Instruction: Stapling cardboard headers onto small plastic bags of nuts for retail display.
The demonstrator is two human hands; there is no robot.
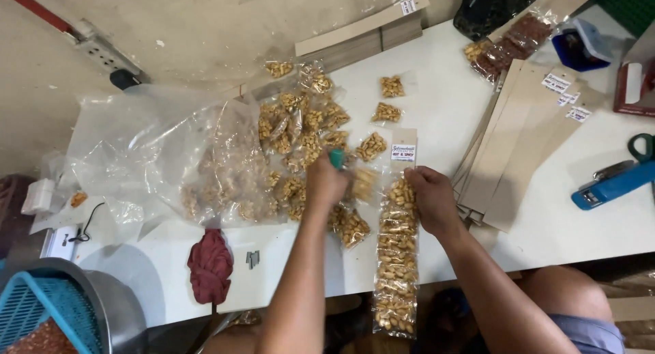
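Holding: my left hand (326, 182) is closed round a teal tool (337, 157), over the peanut packets (300, 132) at table centre.
Right hand: my right hand (431, 198) presses fingers-down on the top of the strip (396, 258); pinching or flat, I cannot tell.
Strip: a chain of clear peanut packets under a card header (404, 146), running from mid-table over the near edge.
Handling: I judge it light, floppy and slick; best held at the stiff header.
Right side: blank cards (518, 135), blue stapler (614, 183).
Left side: big clear bag (150, 156), red cloth (210, 265).
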